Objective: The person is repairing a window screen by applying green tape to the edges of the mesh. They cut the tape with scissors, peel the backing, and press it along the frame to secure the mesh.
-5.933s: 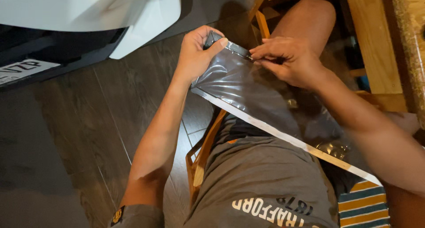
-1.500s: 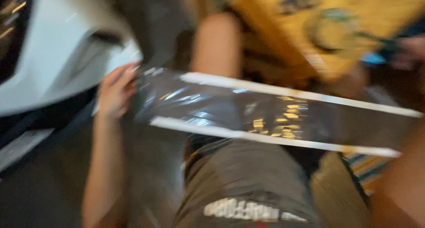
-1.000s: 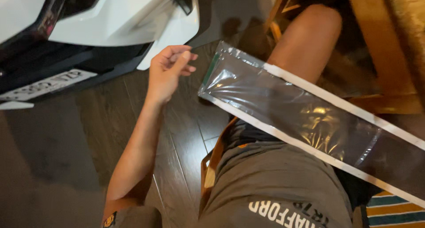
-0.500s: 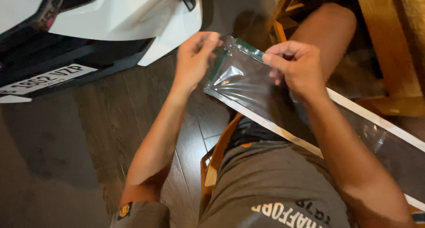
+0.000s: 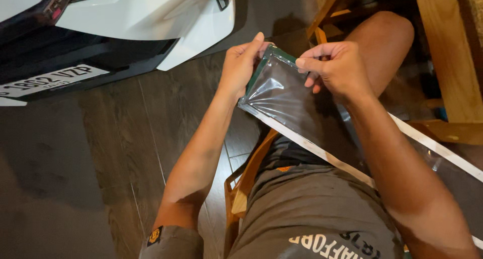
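- Your left hand (image 5: 241, 68) and right hand (image 5: 337, 70) are near each other, each pinching a top corner of a long clear plastic bag (image 5: 287, 100).
- The bag's green-edged mouth sits between your thumbs, over your lap.
- Its long axis runs from your hands down to your right, passing under your right forearm and across your knee.
- Both hands are equally close to the mouth.

- Warm, dim indoor light.
- Glare streaks on the clear plastic bag (image 5: 282, 95) between both hands.
- White vehicle body (image 5: 151, 17) is the brightest area.
- Deep shadow on the floor (image 5: 60, 188) at lower left.
- Sharp focus, no motion blur.
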